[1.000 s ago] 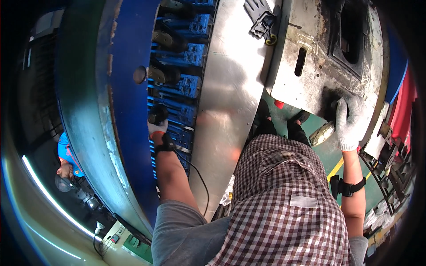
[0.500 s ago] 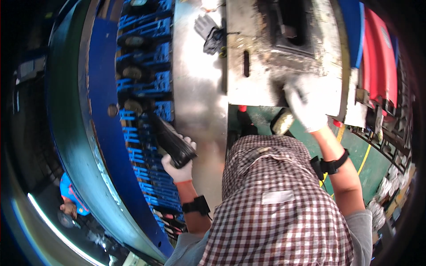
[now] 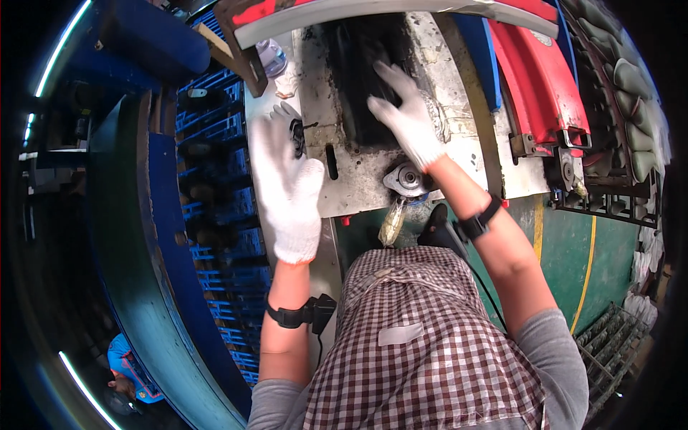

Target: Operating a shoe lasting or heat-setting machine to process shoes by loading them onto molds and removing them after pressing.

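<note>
My left hand [image 3: 290, 190], in a white knit glove, is raised over the metal bench with fingers stretched and thumb apart; its fingertips are smeared by motion and nothing is in it. Just beyond it lies a grey and black glove [image 3: 296, 132]. My right hand [image 3: 412, 118], also gloved in white, reaches over a dark recessed area [image 3: 347, 93] in the stained worktop [image 3: 319, 172], fingers spread and holding nothing I can see. Whether its fingertips touch the dark surface I cannot tell. Below that hand, a round metal fitting with a handle [image 3: 406, 179] sits at the worktop's front edge.
A red and grey bar [image 3: 401, 16] spans the far end above the worktop. Blue racks [image 3: 208, 215] and a curved blue-green conveyor edge [image 3: 132, 215] run along the left. Red equipment [image 3: 537, 79] stands at right. A person in blue [image 3: 132, 369] is at lower left.
The black shoe-shaped piece is gone from my left hand, which has moved up and right and opened. My right hand has moved farther and left. My view has shifted toward the worktop.
</note>
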`<state>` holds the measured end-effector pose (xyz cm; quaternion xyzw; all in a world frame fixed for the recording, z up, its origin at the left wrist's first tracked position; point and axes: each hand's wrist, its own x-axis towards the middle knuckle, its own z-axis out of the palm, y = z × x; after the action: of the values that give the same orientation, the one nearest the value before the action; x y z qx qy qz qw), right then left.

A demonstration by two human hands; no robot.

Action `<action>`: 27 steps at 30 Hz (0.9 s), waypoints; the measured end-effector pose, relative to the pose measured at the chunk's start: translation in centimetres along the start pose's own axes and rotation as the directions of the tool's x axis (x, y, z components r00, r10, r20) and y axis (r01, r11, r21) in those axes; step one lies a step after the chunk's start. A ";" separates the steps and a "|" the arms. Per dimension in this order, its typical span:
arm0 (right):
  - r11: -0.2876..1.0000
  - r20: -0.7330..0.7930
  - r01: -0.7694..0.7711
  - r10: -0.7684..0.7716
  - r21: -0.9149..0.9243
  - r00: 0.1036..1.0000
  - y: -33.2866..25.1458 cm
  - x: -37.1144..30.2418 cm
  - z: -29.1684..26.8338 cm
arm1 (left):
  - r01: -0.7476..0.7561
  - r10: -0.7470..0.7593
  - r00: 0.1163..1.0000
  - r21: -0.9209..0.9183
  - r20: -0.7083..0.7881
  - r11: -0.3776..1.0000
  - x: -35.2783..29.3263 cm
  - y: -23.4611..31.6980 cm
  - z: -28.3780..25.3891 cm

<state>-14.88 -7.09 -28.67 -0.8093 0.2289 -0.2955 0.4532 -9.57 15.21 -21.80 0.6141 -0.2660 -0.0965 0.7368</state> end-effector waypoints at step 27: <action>0.986 0.054 -0.160 0.158 0.041 0.986 5.3 -15.4 -10.0 | -0.738 -0.046 0.618 0.600 0.785 0.308 20.4 13.3 13.3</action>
<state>-33.37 -5.86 -33.30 -0.7852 0.2745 -0.2429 0.4990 -1.75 -2.68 -2.09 0.7397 -0.6602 0.0255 0.1279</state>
